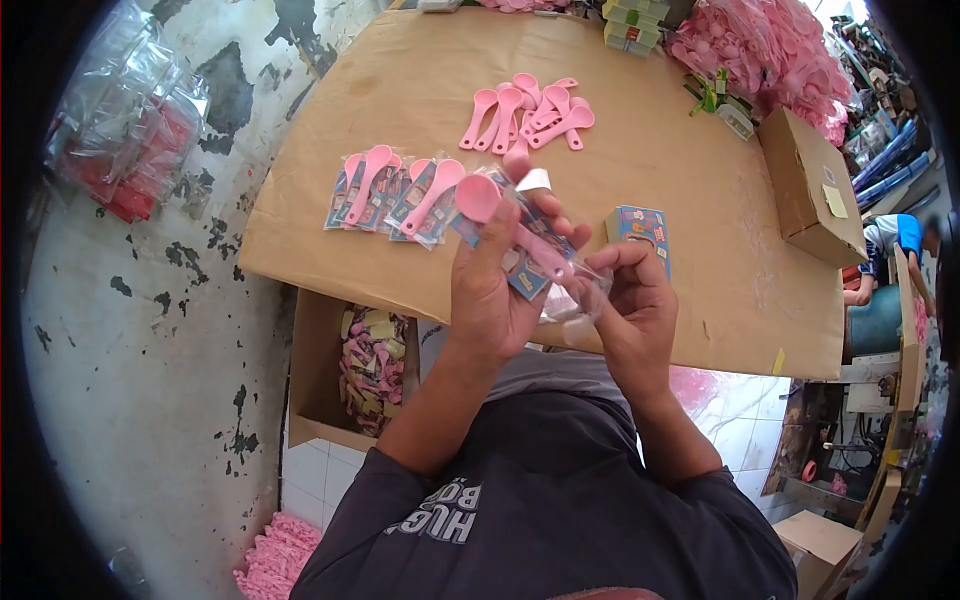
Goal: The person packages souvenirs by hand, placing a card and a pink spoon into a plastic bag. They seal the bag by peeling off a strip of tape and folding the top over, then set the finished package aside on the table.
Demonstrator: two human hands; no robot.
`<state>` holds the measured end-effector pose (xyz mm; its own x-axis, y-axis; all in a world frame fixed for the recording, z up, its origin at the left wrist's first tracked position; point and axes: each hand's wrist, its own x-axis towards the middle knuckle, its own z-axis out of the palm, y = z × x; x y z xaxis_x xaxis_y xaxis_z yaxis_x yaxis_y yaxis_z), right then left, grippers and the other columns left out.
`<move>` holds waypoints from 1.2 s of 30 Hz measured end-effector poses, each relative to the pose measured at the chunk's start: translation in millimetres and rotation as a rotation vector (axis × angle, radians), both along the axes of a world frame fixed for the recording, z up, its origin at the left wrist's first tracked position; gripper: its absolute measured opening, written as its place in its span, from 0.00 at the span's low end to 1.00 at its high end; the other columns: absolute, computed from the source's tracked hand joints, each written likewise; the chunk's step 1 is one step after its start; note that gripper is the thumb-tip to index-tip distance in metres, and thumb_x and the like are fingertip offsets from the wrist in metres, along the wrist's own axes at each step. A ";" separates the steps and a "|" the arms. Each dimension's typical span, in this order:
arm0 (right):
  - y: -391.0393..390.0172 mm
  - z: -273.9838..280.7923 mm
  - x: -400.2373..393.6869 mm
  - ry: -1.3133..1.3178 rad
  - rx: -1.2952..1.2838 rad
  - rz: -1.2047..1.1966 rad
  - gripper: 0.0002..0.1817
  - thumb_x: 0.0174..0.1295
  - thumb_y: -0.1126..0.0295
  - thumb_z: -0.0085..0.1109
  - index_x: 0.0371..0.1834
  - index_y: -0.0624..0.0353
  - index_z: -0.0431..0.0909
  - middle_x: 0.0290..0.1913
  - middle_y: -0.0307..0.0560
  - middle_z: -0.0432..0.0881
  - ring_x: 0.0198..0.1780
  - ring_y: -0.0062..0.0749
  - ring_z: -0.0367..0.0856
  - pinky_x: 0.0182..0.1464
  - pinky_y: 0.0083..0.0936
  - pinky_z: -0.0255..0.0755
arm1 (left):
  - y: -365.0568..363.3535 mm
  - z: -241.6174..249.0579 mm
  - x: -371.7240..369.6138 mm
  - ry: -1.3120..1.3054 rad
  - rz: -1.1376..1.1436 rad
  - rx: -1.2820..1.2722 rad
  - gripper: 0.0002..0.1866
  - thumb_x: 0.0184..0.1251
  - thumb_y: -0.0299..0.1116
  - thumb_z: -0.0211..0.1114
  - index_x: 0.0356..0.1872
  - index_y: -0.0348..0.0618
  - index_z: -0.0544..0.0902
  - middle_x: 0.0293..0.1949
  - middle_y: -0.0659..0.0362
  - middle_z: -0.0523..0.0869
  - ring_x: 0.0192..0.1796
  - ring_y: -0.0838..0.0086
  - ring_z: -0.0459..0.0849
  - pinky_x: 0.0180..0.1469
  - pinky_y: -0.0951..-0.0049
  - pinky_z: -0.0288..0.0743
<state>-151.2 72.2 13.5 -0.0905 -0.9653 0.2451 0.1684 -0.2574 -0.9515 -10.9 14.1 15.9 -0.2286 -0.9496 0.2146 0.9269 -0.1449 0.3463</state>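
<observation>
My left hand (pixel 495 290) holds a pink plastic spoon (pixel 500 220) together with a printed card, both partly inside a clear plastic bag (pixel 575 290). My right hand (pixel 635 310) pinches the open lower end of that bag. The bowl of the spoon sticks up above my left fingers. On the brown cardboard tabletop (pixel 420 90) just beyond my hands lie bagged spoons with cards (pixel 395 190) in a short row. Farther back sits a loose pile of pink spoons (pixel 530 110). A small stack of printed cards (pixel 640 228) lies right of my hands.
A cardboard box (pixel 810 185) rests at the table's right. A heap of pink items in bags (pixel 760 50) fills the far right corner. An open carton of small packets (pixel 370 370) stands under the table's left edge. Another person (pixel 890 250) sits at right.
</observation>
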 end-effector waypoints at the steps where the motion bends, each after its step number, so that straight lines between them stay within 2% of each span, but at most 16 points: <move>1: -1.7 -0.2 1.8 0.002 0.000 -0.004 0.13 0.71 0.78 0.67 0.54 0.64 0.75 0.48 0.41 0.83 0.46 0.21 0.82 0.51 0.19 0.77 | 1.8 0.6 -1.7 -0.031 -0.040 0.006 0.24 0.85 0.38 0.56 0.74 0.40 0.65 0.49 0.54 0.83 0.52 0.69 0.86 0.64 0.54 0.84; 4: -4.7 1.3 6.8 0.018 -0.125 -0.098 0.19 0.67 0.77 0.72 0.57 0.62 0.75 0.48 0.39 0.79 0.47 0.19 0.76 0.49 0.17 0.72 | -1.4 -2.8 1.2 -0.066 -0.089 -0.024 0.24 0.85 0.38 0.55 0.75 0.40 0.67 0.51 0.55 0.83 0.53 0.69 0.86 0.66 0.57 0.82; 7: -4.5 9.3 1.5 0.279 -0.267 -0.254 0.19 0.62 0.76 0.75 0.54 0.60 0.80 0.53 0.46 0.80 0.52 0.28 0.78 0.50 0.25 0.73 | -4.3 -1.4 4.4 -0.147 -0.075 0.057 0.22 0.85 0.36 0.55 0.73 0.40 0.69 0.56 0.52 0.84 0.57 0.67 0.86 0.68 0.55 0.81; 9: -5.0 15.5 -13.2 0.810 -0.692 -0.276 0.18 0.57 0.74 0.77 0.51 0.56 0.85 0.59 0.52 0.81 0.55 0.39 0.79 0.52 0.33 0.75 | -8.8 2.8 6.5 -0.138 -0.059 0.099 0.21 0.84 0.35 0.56 0.71 0.40 0.70 0.57 0.50 0.84 0.58 0.65 0.86 0.66 0.54 0.82; 13: 3.5 19.1 -29.9 0.753 -0.716 -0.154 0.14 0.55 0.74 0.75 0.46 0.52 0.89 0.64 0.55 0.81 0.59 0.47 0.79 0.57 0.38 0.74 | -18.6 7.6 23.3 -0.145 -0.077 0.140 0.20 0.83 0.35 0.57 0.70 0.41 0.71 0.63 0.45 0.80 0.67 0.58 0.81 0.69 0.50 0.80; 16: 2.5 24.1 -35.7 0.541 -0.553 -0.176 0.17 0.57 0.75 0.72 0.51 0.49 0.89 0.67 0.54 0.80 0.64 0.50 0.77 0.64 0.41 0.71 | -17.4 14.5 29.4 -0.144 -0.145 0.146 0.22 0.84 0.39 0.56 0.70 0.40 0.70 0.70 0.42 0.75 0.73 0.54 0.75 0.73 0.50 0.75; 19: -16.6 35.2 -31.6 0.954 -0.579 -0.218 0.22 0.59 0.75 0.69 0.58 0.45 0.89 0.74 0.52 0.75 0.74 0.54 0.70 0.72 0.45 0.68 | -9.9 22.0 25.9 -0.102 -0.298 0.146 0.27 0.86 0.45 0.50 0.73 0.35 0.67 0.73 0.43 0.73 0.73 0.54 0.75 0.74 0.53 0.74; 24: -24.5 38.2 -15.3 1.015 -0.643 -0.142 0.22 0.52 0.74 0.71 0.52 0.40 0.92 0.76 0.47 0.74 0.77 0.53 0.68 0.73 0.45 0.69 | 0.3 13.8 20.7 -0.159 -0.428 0.138 0.31 0.87 0.46 0.49 0.79 0.35 0.60 0.74 0.43 0.72 0.76 0.56 0.72 0.76 0.54 0.70; 26: -27.2 40.0 -18.2 0.842 -0.627 -0.079 0.21 0.49 0.75 0.73 0.49 0.42 0.93 0.73 0.46 0.78 0.76 0.51 0.70 0.72 0.42 0.71 | -0.9 10.1 23.0 -0.144 -0.408 0.150 0.31 0.87 0.45 0.48 0.79 0.34 0.61 0.75 0.42 0.72 0.77 0.56 0.71 0.77 0.54 0.68; 27: -29.5 38.6 -20.5 0.752 -0.628 -0.105 0.19 0.52 0.76 0.74 0.50 0.50 0.91 0.65 0.47 0.85 0.66 0.46 0.80 0.64 0.37 0.76 | -3.9 4.8 24.4 -0.253 -0.309 0.137 0.32 0.87 0.47 0.48 0.80 0.35 0.59 0.75 0.42 0.71 0.77 0.57 0.71 0.78 0.54 0.66; 30: -22.6 32.7 -30.6 0.408 -0.343 -0.053 0.15 0.59 0.76 0.74 0.51 0.59 0.89 0.55 0.47 0.89 0.52 0.36 0.85 0.54 0.31 0.77 | -5.5 10.9 28.5 -0.552 -0.155 -0.045 0.37 0.85 0.55 0.47 0.80 0.34 0.60 0.74 0.41 0.72 0.75 0.55 0.74 0.77 0.53 0.67; 31: -23.7 33.9 -28.4 0.453 -0.349 -0.110 0.22 0.64 0.75 0.73 0.61 0.63 0.82 0.44 0.45 0.90 0.41 0.26 0.84 0.45 0.24 0.75 | -5.5 11.4 26.2 -0.531 -0.168 -0.114 0.37 0.82 0.54 0.54 0.77 0.33 0.64 0.73 0.41 0.74 0.71 0.59 0.78 0.73 0.56 0.74; 32: -21.3 34.7 -27.6 0.456 -0.345 -0.119 0.22 0.64 0.75 0.73 0.61 0.63 0.82 0.44 0.45 0.90 0.41 0.26 0.84 0.45 0.24 0.75 | -2.4 14.7 25.1 -0.529 -0.178 -0.115 0.37 0.82 0.54 0.54 0.77 0.33 0.64 0.73 0.41 0.74 0.71 0.59 0.78 0.73 0.56 0.74; 34: -15.0 35.5 -25.3 0.338 -0.015 0.013 0.30 0.66 0.75 0.72 0.70 0.63 0.73 0.37 0.41 0.87 0.38 0.18 0.81 0.42 0.18 0.73 | 5.8 27.0 24.0 -0.846 -0.223 -0.197 0.31 0.80 0.45 0.62 0.73 0.32 0.71 0.69 0.43 0.79 0.66 0.65 0.83 0.63 0.63 0.83; 35: -14.6 32.4 -24.3 0.370 0.000 0.038 0.34 0.67 0.75 0.72 0.74 0.62 0.67 0.32 0.38 0.84 0.35 0.15 0.80 0.40 0.16 0.71 | 5.6 21.4 19.6 -0.814 -0.149 -0.192 0.25 0.78 0.36 0.66 0.69 0.31 0.75 0.62 0.44 0.85 0.58 0.70 0.88 0.54 0.68 0.88; 36: -13.9 29.6 -22.3 0.370 -0.002 0.037 0.34 0.67 0.75 0.72 0.74 0.62 0.67 0.32 0.38 0.84 0.35 0.15 0.80 0.40 0.16 0.71 | 4.4 16.1 18.8 -0.814 -0.148 -0.194 0.25 0.78 0.36 0.66 0.69 0.31 0.75 0.62 0.44 0.85 0.58 0.70 0.88 0.54 0.68 0.88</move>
